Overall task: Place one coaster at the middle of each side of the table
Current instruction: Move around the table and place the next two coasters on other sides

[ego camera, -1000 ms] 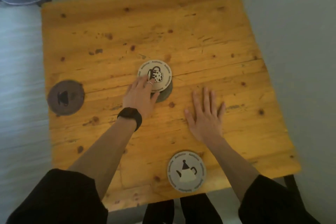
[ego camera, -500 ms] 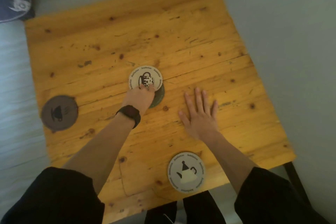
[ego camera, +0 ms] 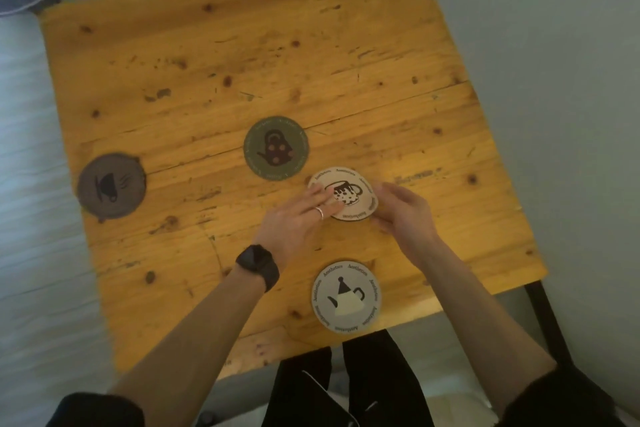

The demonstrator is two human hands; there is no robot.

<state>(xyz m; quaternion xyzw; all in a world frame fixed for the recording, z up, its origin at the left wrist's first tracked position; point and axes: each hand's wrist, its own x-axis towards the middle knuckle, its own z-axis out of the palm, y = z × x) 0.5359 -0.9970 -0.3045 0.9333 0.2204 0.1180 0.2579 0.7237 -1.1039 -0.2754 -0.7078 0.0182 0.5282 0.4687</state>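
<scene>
- Both hands are on the round cream coaster with the spotted mug print (ego camera: 346, 194), just right of the round olive-green kettle coaster (ego camera: 276, 148) mid-surface.
- Left hand (ego camera: 298, 222) fingers lie flat on top, pressing; right hand (ego camera: 405, 208) fingers pinch its rim.
- I'd slide it straight to the right edge of the yellow wooden surface (ego camera: 242, 55) and centre it.
- A second ago it sat stacked on the green one, with the right hand flat.
</scene>
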